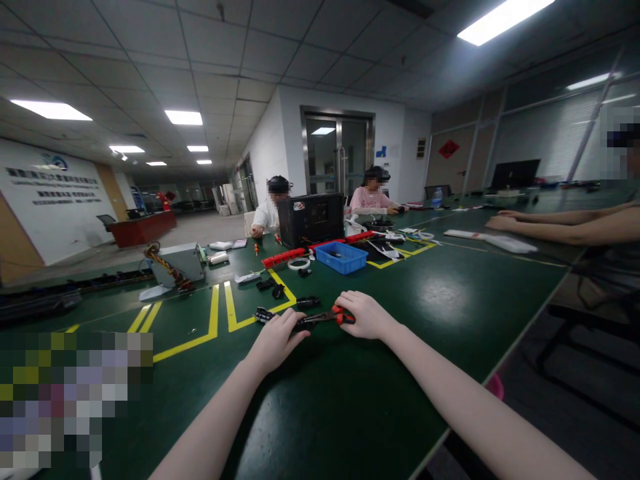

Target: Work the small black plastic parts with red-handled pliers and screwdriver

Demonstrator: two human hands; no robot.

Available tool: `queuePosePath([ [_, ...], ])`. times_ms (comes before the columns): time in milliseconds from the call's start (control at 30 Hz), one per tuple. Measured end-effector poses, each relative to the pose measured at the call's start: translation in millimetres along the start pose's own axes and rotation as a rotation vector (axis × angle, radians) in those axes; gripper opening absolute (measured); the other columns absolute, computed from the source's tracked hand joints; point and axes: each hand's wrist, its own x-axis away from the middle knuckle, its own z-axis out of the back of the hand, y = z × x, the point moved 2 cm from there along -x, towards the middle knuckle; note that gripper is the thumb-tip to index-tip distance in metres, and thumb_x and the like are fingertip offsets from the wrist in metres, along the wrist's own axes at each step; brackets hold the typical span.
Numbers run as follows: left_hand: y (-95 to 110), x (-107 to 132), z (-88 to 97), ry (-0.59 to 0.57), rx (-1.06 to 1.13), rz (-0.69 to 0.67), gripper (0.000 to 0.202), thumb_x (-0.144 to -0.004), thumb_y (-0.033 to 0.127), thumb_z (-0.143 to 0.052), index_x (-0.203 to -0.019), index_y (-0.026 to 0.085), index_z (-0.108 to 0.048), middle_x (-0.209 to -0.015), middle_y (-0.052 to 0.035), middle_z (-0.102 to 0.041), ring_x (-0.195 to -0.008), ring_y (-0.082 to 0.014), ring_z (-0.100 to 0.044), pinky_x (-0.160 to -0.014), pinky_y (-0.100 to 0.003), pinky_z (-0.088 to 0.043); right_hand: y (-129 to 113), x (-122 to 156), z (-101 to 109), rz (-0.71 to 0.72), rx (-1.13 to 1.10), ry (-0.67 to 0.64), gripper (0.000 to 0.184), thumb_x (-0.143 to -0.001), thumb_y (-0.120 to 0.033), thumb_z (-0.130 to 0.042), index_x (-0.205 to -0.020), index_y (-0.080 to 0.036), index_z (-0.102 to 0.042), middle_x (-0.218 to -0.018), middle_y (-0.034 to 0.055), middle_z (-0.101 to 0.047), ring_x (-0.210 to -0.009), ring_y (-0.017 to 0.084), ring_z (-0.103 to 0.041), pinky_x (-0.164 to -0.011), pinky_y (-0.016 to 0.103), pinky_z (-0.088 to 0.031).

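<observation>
My right hand (364,313) is closed around the red-and-black handles of a pair of pliers (324,316). The pliers' metal jaws point left, at the end of a black part (262,315). My left hand (281,337) is closed on that long black part, covering its middle, so its exact kind cannot be made out. Whether the jaws grip it is too small to tell. Just beyond the pliers lies another black piece (308,302). Farther left are small black pieces (278,291) by the yellow tape.
A blue bin (342,259) stands ahead, with a black computer case (313,220) behind it. A power supply with bundled wires (179,267) sits at left. Two people sit across the green table (425,347); another person's forearms (545,225) rest at right.
</observation>
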Motion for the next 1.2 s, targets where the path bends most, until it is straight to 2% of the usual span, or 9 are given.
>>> queuePosePath([
  [333, -0.9, -0.6, -3.5, -0.032, -0.126, -0.029, 0.028, -0.09, 0.041, -0.054, -0.111, 0.022, -0.058, -0.1, -0.0054, -0.065, -0.093, -0.023, -0.062, -0.084, -0.036, -0.049, -2.4, 1.0, -6.5, 0.005, 0.023, -0.056, 0.018, -0.071, -0.025, -0.061, -0.087, -0.019, -0.055, -0.088, 0.0051, -0.057, -0.08, 0.019, -0.052, -0.072, 0.03, -0.039],
  [533, -1.6, -0.5, -4.6, -0.009, -0.104, -0.015, 0.03, -0.091, 0.042, -0.053, -0.112, 0.022, -0.057, -0.103, -0.0052, -0.065, -0.094, -0.023, -0.062, -0.086, -0.037, -0.049, -2.7, -0.1, -6.1, 0.008, 0.022, -0.044, 0.02, -0.07, -0.024, -0.062, -0.088, -0.019, -0.055, -0.088, 0.0049, -0.057, -0.081, 0.019, -0.052, -0.073, 0.03, -0.038],
  [1200, 1.6, -0.5, -1.2, -0.041, -0.061, -0.014, 0.028, -0.093, 0.039, -0.049, -0.115, 0.023, -0.055, -0.103, -0.0041, -0.064, -0.093, -0.0214, -0.062, -0.084, -0.035, -0.049, 0.7, -0.8, -2.2, 0.004, -0.001, -0.031, 0.023, -0.07, -0.024, -0.062, -0.091, -0.019, -0.056, -0.091, 0.0051, -0.059, -0.082, 0.018, -0.054, -0.073, 0.03, -0.039],
])
